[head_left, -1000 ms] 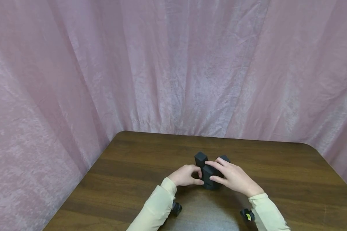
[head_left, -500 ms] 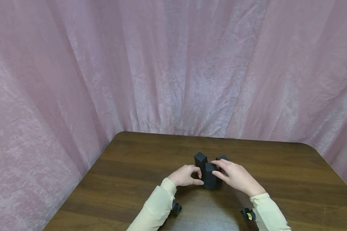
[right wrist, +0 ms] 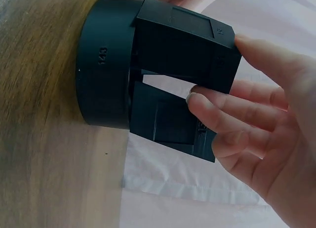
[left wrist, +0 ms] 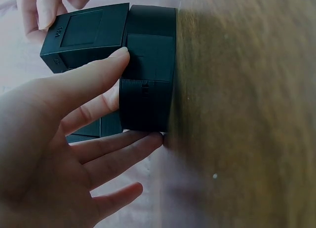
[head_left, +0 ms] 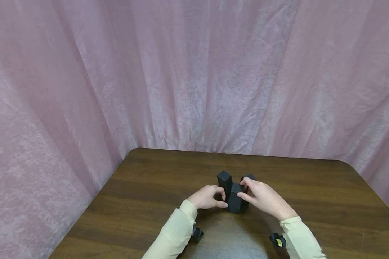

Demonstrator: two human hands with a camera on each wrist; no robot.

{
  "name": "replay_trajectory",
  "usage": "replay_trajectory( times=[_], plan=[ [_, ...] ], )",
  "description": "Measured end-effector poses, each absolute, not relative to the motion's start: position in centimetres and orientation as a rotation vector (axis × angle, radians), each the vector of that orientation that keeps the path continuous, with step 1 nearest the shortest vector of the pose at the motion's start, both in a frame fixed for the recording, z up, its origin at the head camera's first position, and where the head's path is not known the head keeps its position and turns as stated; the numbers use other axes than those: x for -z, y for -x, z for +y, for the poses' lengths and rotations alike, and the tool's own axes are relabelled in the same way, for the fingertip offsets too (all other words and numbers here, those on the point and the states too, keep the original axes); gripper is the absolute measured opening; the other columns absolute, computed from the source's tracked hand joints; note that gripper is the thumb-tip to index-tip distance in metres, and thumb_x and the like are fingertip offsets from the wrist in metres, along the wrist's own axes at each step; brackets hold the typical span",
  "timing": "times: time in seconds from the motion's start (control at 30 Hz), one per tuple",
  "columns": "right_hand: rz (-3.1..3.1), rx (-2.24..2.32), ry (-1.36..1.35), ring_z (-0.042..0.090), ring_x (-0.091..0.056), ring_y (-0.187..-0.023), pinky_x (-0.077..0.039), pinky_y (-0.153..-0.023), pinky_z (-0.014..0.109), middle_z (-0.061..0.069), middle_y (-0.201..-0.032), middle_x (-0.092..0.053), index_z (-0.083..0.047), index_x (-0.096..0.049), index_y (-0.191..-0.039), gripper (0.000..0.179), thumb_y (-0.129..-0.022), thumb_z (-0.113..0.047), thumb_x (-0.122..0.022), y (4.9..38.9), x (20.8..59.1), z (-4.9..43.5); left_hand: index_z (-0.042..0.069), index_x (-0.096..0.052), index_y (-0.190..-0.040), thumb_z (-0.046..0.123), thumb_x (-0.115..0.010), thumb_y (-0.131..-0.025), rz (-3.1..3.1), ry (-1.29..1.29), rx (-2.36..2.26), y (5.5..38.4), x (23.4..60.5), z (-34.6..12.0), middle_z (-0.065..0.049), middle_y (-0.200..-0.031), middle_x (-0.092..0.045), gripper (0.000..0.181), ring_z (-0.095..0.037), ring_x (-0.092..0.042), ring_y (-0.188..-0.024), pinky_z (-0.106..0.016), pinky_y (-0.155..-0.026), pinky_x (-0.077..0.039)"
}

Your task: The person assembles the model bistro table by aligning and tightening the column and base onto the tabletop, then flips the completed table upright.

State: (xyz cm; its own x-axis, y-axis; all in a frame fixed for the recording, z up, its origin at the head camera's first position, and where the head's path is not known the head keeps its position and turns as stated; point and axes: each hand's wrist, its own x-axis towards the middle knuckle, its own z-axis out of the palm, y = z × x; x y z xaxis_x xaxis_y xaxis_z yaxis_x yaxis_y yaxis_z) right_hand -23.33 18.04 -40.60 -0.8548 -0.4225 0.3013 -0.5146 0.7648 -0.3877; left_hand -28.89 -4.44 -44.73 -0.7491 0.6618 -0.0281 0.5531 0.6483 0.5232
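A short black cylindrical base (right wrist: 101, 90), embossed "143" in the right wrist view, rests on the table. Several black angular blocks stand up from it, among them a tall one (head_left: 224, 180) at the left and one at the near side (head_left: 236, 194). My left hand (head_left: 209, 197) grips the base, its thumb across the front and its fingers behind, as the left wrist view (left wrist: 74, 124) shows. My right hand (head_left: 262, 198) pinches the near block (right wrist: 190, 45) by its upper end between thumb and fingers. Its index finger lies over another block (right wrist: 165, 122).
Around the base spreads a brown wooden table (head_left: 162, 172) with rounded far corners. A pink curtain (head_left: 194, 79) hangs behind it and along the left side. Dark wrist cameras (head_left: 197, 234) sit under both sleeves.
My right hand has drawn back slightly to the right, its fingers more bent, and more of the near block's top shows. My left hand has stayed on the base.
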Motion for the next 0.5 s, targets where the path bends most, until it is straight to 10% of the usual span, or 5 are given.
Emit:
replay_trajectory(
  times=[0.5],
  plan=[
    [-2.798, -0.588, -0.780, -0.003, -0.048, -0.065, -0.040, -0.058, 0.019, -0.013, -0.076, -0.057, -0.014, -0.060, -0.121, 0.039, -0.088, -0.033, -0.070, 23.08, 40.45, 18.34, 0.021, -0.064, -0.087, 0.033, -0.075, -0.085, 2.647, -0.962, -0.743, 28.83, 44.81, -4.47, 0.008, -0.088, -0.062, 0.017, -0.006, -0.051, -0.078, -0.020, -0.073, -0.042]
  ],
)
